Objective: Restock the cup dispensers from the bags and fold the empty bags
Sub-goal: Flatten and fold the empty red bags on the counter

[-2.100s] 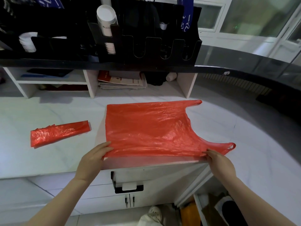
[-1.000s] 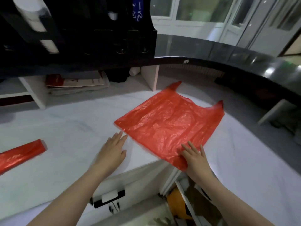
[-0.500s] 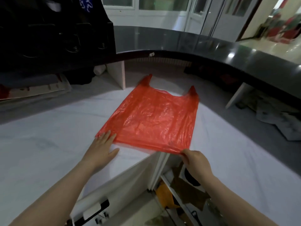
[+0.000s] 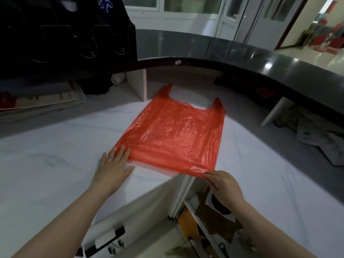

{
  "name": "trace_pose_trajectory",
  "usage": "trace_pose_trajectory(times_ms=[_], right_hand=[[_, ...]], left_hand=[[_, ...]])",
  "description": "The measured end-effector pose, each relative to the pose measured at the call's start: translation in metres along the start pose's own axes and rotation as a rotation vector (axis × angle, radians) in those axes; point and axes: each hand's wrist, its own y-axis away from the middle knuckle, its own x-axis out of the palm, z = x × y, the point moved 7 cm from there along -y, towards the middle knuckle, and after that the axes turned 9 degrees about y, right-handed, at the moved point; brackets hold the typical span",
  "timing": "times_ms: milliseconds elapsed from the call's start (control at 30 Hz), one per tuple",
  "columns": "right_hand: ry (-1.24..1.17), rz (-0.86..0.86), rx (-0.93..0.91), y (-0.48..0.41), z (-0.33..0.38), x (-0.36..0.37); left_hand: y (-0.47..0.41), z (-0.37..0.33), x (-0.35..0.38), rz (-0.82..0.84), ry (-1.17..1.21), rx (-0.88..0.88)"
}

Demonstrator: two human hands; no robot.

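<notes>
With the left hand (image 4: 112,168) spread flat, fingers straight, presses the near left corner of the red bag (image 4: 176,135) onto the white counter (image 4: 46,174). With the right hand (image 4: 225,185), fingers curled, pinches the bag's near right corner at the counter's near edge. Has the bag lying flat mid-counter, handles (image 4: 166,91) pointing far, toward the dark ledge (image 4: 242,58), with the black cup rack (image 4: 74,34) far left.

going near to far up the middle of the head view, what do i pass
cabinet handle -> left hand -> red bag -> black counter top -> glass doors. Right hand left out: about level with the left.
</notes>
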Motion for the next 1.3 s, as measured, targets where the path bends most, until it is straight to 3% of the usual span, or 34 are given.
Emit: trace_pose_trajectory(times_ms=[67,133,233,333,467,533,633,700,867,1100,1300], right_hand=[[-0.021,-0.058,-0.016,-0.01,0.011,-0.001],[-0.045,-0.125,-0.087,-0.023,0.032,-0.002],[-0.076,-0.158,-0.257,-0.037,0.076,-0.002],[-0.083,-0.156,-0.368,-0.044,0.105,0.001],[-0.118,-0.155,-0.418,-0.047,0.104,0.006],[-0.071,-0.043,-0.387,-0.047,0.094,0.021],[0.098,0.291,-0.319,-0.045,0.072,0.061],[0.215,0.371,-0.307,-0.046,0.061,0.077],[0.231,0.239,-0.167,-0.057,0.044,0.069],[0.218,0.19,-0.222,-0.058,0.05,0.061],[0.166,0.049,-0.221,-0.057,0.056,0.044]], left_hand=[[0.008,-0.022,-0.006,-0.085,-0.047,0.055],[0.021,-0.056,-0.007,-0.117,-0.01,0.227],[0.037,-0.087,0.0,-0.054,0.064,0.421],[0.051,-0.081,-0.012,-0.084,0.211,0.41],[0.078,-0.044,-0.029,-0.208,0.221,0.366],[0.092,-0.024,-0.035,-0.248,0.234,0.29],[0.113,0.001,-0.041,-0.307,0.245,0.2],[0.125,0.012,-0.039,-0.281,0.255,0.135],[0.142,0.023,-0.037,-0.26,0.184,0.036],[0.152,0.023,-0.018,-0.238,0.048,-0.077],[0.152,0.009,-0.026,-0.286,0.009,0.124]])
